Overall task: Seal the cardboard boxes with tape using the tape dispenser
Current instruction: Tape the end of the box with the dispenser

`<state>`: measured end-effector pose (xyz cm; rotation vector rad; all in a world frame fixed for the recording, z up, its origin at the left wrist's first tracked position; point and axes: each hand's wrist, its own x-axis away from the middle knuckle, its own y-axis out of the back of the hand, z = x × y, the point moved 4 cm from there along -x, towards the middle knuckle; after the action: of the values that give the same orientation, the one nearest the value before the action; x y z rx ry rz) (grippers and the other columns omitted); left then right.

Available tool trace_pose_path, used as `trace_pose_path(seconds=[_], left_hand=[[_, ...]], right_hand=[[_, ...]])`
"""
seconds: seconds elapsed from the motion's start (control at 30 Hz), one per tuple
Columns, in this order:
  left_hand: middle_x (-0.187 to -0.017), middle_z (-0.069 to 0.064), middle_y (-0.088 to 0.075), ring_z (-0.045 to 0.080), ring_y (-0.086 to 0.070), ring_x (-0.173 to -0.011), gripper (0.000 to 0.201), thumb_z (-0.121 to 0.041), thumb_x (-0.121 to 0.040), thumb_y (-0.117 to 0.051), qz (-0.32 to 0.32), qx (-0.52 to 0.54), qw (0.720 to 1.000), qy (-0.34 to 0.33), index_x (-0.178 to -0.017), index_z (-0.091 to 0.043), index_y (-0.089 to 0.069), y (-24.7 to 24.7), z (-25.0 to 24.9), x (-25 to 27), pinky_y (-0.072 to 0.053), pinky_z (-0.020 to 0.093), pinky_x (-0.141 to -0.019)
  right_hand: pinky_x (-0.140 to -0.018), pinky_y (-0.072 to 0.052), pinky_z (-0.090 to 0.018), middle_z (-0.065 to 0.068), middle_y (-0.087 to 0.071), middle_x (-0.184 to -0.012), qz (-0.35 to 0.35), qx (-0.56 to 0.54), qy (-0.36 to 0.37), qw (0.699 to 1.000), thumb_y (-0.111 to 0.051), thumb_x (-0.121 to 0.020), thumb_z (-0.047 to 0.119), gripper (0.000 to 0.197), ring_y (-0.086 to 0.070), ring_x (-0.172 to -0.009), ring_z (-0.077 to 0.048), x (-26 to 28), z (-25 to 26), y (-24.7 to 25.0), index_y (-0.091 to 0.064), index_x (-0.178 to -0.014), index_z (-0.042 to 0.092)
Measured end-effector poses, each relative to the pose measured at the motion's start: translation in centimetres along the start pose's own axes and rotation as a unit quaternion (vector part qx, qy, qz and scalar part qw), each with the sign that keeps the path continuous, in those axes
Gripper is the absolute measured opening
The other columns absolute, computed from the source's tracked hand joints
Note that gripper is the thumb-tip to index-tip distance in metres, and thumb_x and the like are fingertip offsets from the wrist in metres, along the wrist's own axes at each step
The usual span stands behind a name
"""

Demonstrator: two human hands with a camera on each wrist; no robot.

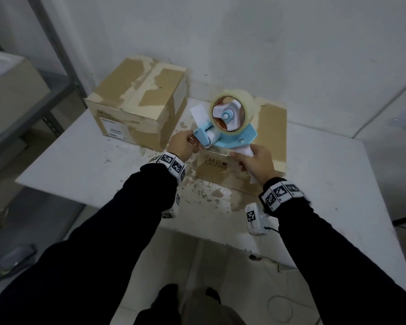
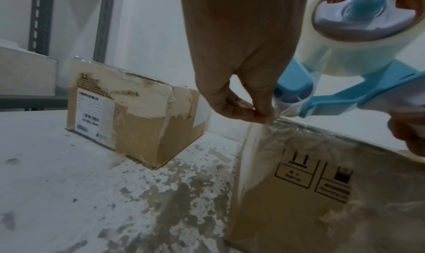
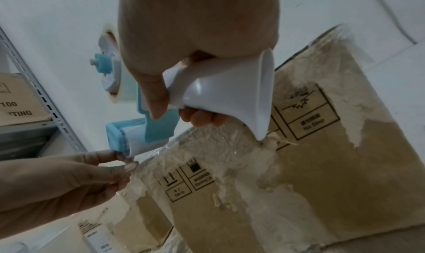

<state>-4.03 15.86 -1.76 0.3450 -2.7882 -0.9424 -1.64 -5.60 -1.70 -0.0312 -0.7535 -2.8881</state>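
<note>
A blue and white tape dispenser with a roll of clear tape hovers over the near cardboard box, at its front left edge. My right hand grips the dispenser's white handle. My left hand pinches the loose end of the clear tape at the dispenser's roller, just above the box's top edge. Old clear tape and torn paper cover the box front. A second cardboard box stands to the left, apart from both hands.
Both boxes sit on a white table with peeled, stained patches in the middle. A white wall is right behind. A metal shelf rack with another box stands at the left. Floor and my feet show below the table's near edge.
</note>
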Motion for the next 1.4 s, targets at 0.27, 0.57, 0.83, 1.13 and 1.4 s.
trace_pose_path(seconds=[0.27,0.57,0.83,1.13,1.4], left_hand=[[-0.088,0.008,-0.041,0.020,-0.041,-0.078,0.033,-0.023,-0.078,-0.072,-0.020,-0.024,0.997,-0.066,-0.107,-0.009,-0.069,-0.5,1.2,0.0,-0.028,0.027,-0.065],[-0.094,0.014,-0.053,0.028,-0.053,-0.083,0.025,-0.017,-0.085,-0.064,0.006,-0.017,0.997,-0.074,-0.105,-0.003,-0.071,-1.1,2.0,0.3,-0.039,0.030,-0.073],[-0.112,0.015,-0.059,0.026,-0.058,-0.098,0.026,-0.019,-0.087,-0.063,0.005,0.000,0.994,-0.113,-0.105,-0.002,-0.070,-1.6,2.8,0.5,-0.043,0.027,-0.079],[-0.097,0.016,-0.071,0.029,-0.062,-0.085,0.019,-0.014,-0.086,-0.062,-0.069,-0.061,0.977,-0.194,-0.096,-0.002,-0.073,-2.2,3.3,0.8,-0.042,0.033,-0.071],[-0.074,0.012,-0.065,0.030,-0.056,-0.070,0.026,-0.025,-0.089,-0.057,-0.120,-0.139,0.958,-0.218,-0.107,-0.013,-0.071,-2.3,3.1,1.3,-0.043,0.036,-0.061]], right_hand=[[-0.059,-0.056,-0.038,-0.012,-0.068,-0.068,0.032,-0.005,-0.002,0.999,-0.080,-0.074,0.023,0.020,-0.061,-0.053,-0.022,0.0,-0.1,0.3,-0.068,-0.078,0.008],[-0.042,-0.042,-0.024,-0.012,-0.060,-0.063,0.155,0.101,-0.028,0.982,-0.067,-0.078,0.005,0.016,-0.051,-0.046,-0.019,-1.4,1.8,0.3,-0.061,-0.093,0.002],[-0.047,-0.039,-0.027,-0.007,-0.053,-0.051,0.131,0.125,-0.001,0.983,-0.068,-0.074,0.015,0.021,-0.046,-0.046,-0.020,-1.9,1.8,0.2,-0.053,-0.060,0.009],[-0.052,-0.041,-0.027,-0.012,-0.064,-0.070,0.129,0.210,0.040,0.968,-0.070,-0.075,0.030,0.031,-0.057,-0.063,-0.022,-2.2,1.4,0.4,-0.063,-0.079,0.001],[-0.067,-0.052,-0.042,-0.013,-0.071,-0.085,0.132,0.199,0.037,0.970,-0.071,-0.062,0.030,0.035,-0.065,-0.079,-0.027,-2.0,0.3,4.0,-0.068,-0.085,0.004]])
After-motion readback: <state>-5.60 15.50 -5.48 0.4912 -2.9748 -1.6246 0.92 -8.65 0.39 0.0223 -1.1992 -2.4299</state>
